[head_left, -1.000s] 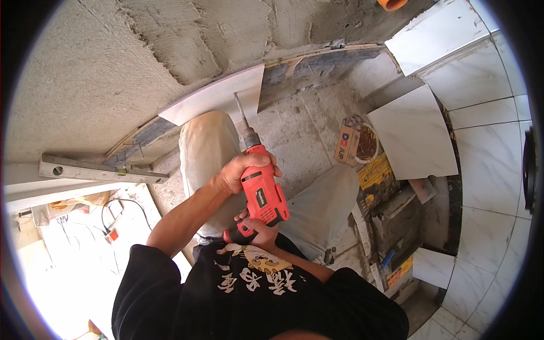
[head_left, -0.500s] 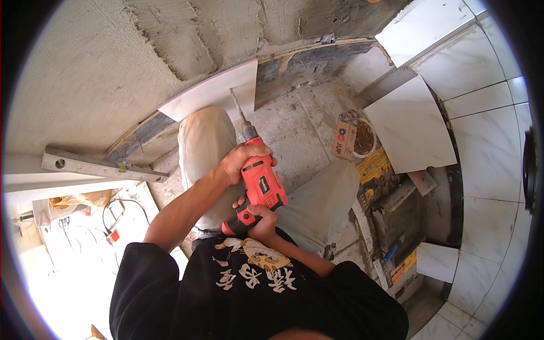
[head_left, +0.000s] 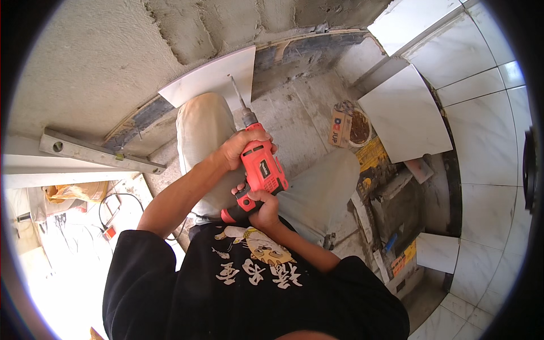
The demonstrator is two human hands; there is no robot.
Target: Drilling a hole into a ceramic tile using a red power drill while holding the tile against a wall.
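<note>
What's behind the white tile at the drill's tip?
A dark strip shows on either side of the white tile, grey wall above; what's directly behind the tile is covered.

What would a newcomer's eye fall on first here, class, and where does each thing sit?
The red drill in the middle likely stands out first, with the left hand around its front and the right hand at its handle. Its long bit points at a pale tile in the upper middle. Toward the right, a broad white tile also draws the eye, beside the marbled tiling.
</note>
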